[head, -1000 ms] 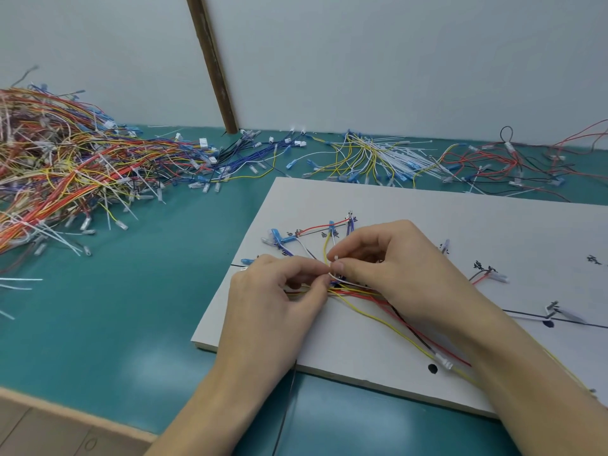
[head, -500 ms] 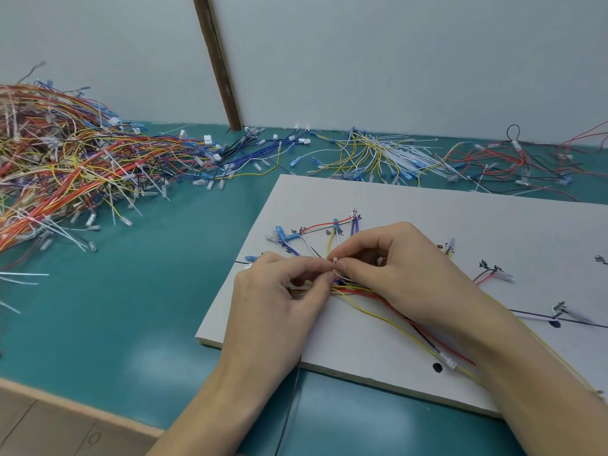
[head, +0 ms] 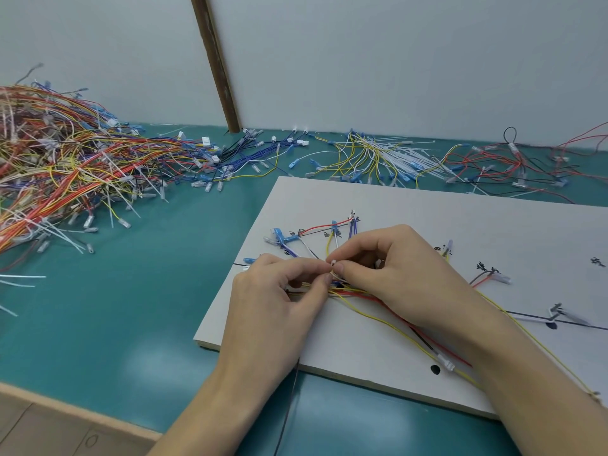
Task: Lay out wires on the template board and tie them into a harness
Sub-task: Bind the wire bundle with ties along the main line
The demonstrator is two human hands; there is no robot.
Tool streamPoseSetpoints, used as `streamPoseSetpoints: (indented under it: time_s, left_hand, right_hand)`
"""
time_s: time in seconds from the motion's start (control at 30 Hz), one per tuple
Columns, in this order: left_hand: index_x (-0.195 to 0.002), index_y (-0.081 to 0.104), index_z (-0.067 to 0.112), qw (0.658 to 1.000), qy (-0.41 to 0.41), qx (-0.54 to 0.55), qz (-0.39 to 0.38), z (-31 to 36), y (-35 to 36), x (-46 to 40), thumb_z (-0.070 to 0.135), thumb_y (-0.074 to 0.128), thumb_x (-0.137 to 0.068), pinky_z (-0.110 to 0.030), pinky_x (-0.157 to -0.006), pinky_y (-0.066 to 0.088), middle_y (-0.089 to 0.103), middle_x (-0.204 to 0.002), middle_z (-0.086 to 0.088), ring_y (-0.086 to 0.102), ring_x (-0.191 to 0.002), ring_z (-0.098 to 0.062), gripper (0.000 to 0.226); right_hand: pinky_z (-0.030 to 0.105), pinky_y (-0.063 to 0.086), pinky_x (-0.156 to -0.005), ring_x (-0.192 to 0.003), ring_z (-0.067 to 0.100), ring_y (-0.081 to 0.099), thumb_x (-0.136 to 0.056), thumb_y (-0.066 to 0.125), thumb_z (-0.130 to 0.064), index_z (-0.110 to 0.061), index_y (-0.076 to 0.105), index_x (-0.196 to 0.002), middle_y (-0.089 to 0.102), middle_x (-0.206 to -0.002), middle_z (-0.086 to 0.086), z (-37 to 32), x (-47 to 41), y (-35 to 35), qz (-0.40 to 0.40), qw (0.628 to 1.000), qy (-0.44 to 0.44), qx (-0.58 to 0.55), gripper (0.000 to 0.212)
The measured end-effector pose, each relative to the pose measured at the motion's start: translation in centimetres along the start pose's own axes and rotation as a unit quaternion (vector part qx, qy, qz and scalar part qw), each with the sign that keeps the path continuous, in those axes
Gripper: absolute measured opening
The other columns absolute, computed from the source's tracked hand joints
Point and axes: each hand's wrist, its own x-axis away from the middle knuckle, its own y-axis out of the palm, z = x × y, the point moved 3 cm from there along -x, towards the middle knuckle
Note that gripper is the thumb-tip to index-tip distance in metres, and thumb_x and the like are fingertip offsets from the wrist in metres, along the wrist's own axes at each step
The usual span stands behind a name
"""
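A bundle of wires (head: 355, 296), yellow, red and black, lay across the near left part of a white template board (head: 460, 222) on a teal table (head: 131, 307). Above the bundle, both hands met fingertip to fingertip. The left hand (head: 276, 297) had its fingers curled, thumb and forefinger pinching a small white cable tie (head: 332, 264) at the bundle. The right hand (head: 391, 268), also curled, pinched the same tie from the other side. Shorter wires with blue connectors (head: 283, 236) fanned out on the board just beyond the hands. A large heap of finished harnesses (head: 65, 166) sat on the table at far left, with loose wires (head: 371, 159) along the wall.
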Motion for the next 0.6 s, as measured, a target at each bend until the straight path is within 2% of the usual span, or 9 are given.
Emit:
streamPoseSetpoints:
  time_s: [0.47,0.53,0.6]
  left_hand:
    - [-0.089,0.081,0.041,1.0,0.003,-0.007,0.003,0.08,0.1,-0.03,0.02,0.083,-0.081,-0.007,-0.069,0.043,0.07,-0.075,0.015,0.066,-0.079,0.001,0.023]
    - [-0.088,0.081,0.041,1.0,0.0,-0.005,0.002,0.11,0.09,-0.02,0.02,0.082,-0.081,-0.006,-0.069,0.042,0.071,-0.076,0.014,0.066,-0.079,0.002,0.022]
    - [-0.088,0.081,0.04,1.0,-0.002,-0.002,0.0,0.14,0.08,-0.02,0.019,0.082,-0.081,-0.005,-0.069,0.042,0.072,-0.076,0.014,0.066,-0.079,0.003,0.023]
  right_hand:
    - [0.013,0.047,-0.062,-0.066,-0.002,0.066,-0.093,0.072,-0.014,-0.022,0.081,-0.091,0.077,-0.076,-0.008,-0.02,0.09,-0.05,-0.018,1.0,0.008,0.002,0.012]
    - [0.013,0.047,-0.061,-0.065,-0.003,0.063,-0.094,0.071,-0.02,-0.023,0.081,-0.09,0.077,-0.077,-0.008,-0.01,0.1,-0.11,-0.018,1.0,0.013,0.003,0.012]
    - [0.019,0.047,-0.06,-0.064,-0.002,0.06,-0.098,0.066,-0.027,-0.025,0.081,-0.088,0.077,-0.078,-0.005,-0.06,0.11,-0.17,-0.019,1.0,0.016,0.01,0.017]
